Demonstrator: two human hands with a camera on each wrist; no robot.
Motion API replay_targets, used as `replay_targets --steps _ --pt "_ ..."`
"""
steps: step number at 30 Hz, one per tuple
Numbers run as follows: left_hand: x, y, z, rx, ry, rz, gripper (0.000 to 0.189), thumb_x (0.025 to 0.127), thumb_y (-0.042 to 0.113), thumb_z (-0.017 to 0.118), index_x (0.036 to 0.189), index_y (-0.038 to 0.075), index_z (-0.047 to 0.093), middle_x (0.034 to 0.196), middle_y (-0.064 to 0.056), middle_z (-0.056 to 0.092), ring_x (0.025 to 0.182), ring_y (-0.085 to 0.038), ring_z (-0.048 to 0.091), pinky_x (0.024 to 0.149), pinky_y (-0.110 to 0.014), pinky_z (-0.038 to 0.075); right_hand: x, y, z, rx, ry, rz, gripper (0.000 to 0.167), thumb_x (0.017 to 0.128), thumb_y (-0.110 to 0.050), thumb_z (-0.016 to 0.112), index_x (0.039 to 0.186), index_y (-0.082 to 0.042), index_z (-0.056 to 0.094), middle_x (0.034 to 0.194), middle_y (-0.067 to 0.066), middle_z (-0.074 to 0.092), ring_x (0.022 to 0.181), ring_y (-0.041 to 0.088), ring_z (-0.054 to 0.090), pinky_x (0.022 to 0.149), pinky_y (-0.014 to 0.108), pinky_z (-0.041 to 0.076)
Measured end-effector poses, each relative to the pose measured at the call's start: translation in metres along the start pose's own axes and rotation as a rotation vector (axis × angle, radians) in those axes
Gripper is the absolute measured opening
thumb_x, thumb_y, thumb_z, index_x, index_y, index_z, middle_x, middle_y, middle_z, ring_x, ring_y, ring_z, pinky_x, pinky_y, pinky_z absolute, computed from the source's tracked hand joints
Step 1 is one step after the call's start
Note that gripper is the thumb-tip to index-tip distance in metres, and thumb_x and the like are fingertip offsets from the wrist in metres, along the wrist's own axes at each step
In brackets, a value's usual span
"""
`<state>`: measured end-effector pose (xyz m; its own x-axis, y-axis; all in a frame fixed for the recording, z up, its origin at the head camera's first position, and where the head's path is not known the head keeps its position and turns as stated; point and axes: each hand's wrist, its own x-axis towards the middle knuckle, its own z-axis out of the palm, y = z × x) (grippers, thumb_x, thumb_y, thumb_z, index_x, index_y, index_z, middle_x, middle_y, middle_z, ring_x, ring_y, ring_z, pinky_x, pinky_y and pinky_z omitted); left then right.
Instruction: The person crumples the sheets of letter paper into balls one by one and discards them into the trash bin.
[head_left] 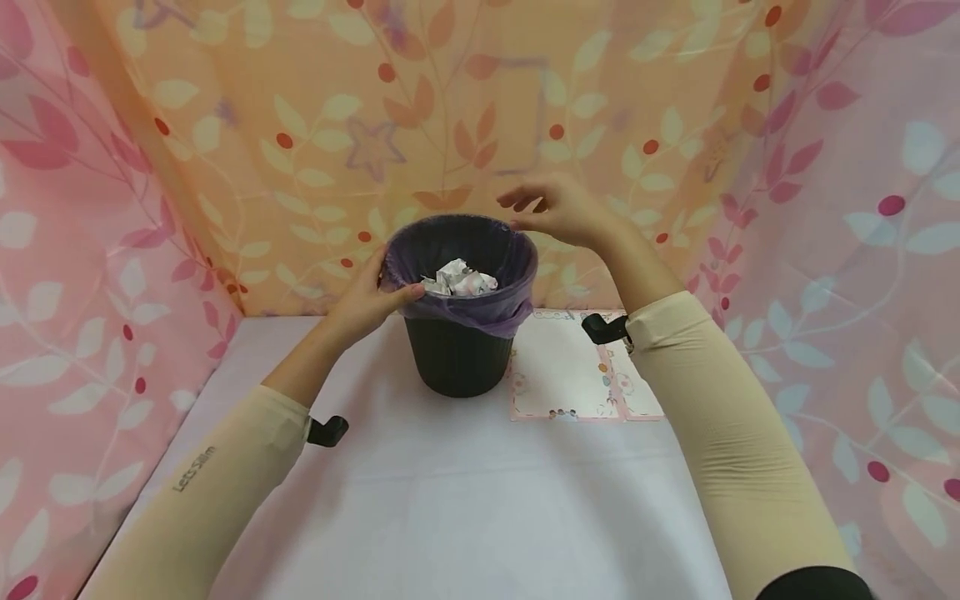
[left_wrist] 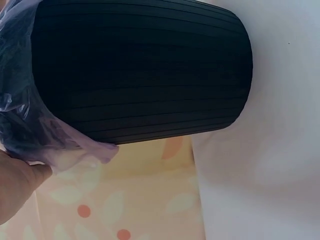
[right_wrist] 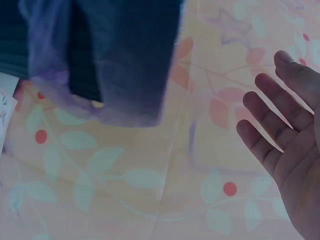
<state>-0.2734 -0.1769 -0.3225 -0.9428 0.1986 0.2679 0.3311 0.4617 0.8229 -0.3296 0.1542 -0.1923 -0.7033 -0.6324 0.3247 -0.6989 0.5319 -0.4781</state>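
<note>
A dark trash can stands on the white table, lined with a purple plastic bag folded outward over its rim. Crumpled white paper lies inside. My left hand grips the can's left rim through the bag, the thumb at the front. In the left wrist view, part of this hand shows beside the bag's loose edge. Above the right side of the rim, my right hand is raised with fingers extended. The right wrist view shows this hand holding nothing, apart from the bag.
White sheets with decorated pink borders lie on the table, right of the can. The white tabletop stretches toward me. Patterned orange and pink curtains enclose the back and sides.
</note>
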Motion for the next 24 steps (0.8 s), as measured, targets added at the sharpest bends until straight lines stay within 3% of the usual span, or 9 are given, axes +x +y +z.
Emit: replay_targets --steps 3,8,14,24 --pt "-0.002 -0.002 0.0 -0.029 0.001 -0.006 0.098 0.092 0.038 0.078 0.165 0.011 0.017 0.168 -0.012 0.026 0.155 -0.025 0.023 0.127 -0.048 0.02 -0.011 0.004 0.006 0.047 0.008 0.014 0.034 0.094 -0.009 0.075 0.127 -0.004 0.071 0.128 0.012 0.071 0.113 0.027 0.066 0.097 0.044 0.054" --pt "-0.006 -0.005 0.001 -0.061 0.001 -0.046 0.106 0.092 0.042 0.077 0.165 0.009 0.007 0.171 -0.013 0.014 0.157 -0.029 0.017 0.127 -0.046 0.02 -0.025 0.01 0.011 0.062 0.027 0.027 0.034 0.094 -0.011 0.075 0.127 -0.006 0.071 0.127 0.012 0.071 0.113 0.027 0.065 0.097 0.044 0.054" --pt "-0.011 -0.008 0.0 -0.088 0.03 -0.043 0.107 0.091 0.047 0.076 0.166 0.014 0.008 0.171 -0.01 0.012 0.157 -0.033 0.016 0.127 -0.046 0.021 -0.035 0.019 0.016 0.052 0.06 -0.028 0.032 0.093 -0.009 0.076 0.125 -0.005 0.072 0.125 0.015 0.07 0.115 0.032 0.064 0.099 0.047 0.053" --pt "-0.028 0.0 0.008 -0.038 0.176 0.138 0.085 0.09 0.021 0.082 0.159 0.007 0.034 0.165 -0.013 0.031 0.154 -0.028 0.026 0.127 -0.048 0.022 -0.061 0.034 0.021 0.053 0.069 -0.013 0.033 0.095 -0.01 0.074 0.128 -0.004 0.07 0.127 0.019 0.07 0.117 0.035 0.063 0.102 0.055 0.049"
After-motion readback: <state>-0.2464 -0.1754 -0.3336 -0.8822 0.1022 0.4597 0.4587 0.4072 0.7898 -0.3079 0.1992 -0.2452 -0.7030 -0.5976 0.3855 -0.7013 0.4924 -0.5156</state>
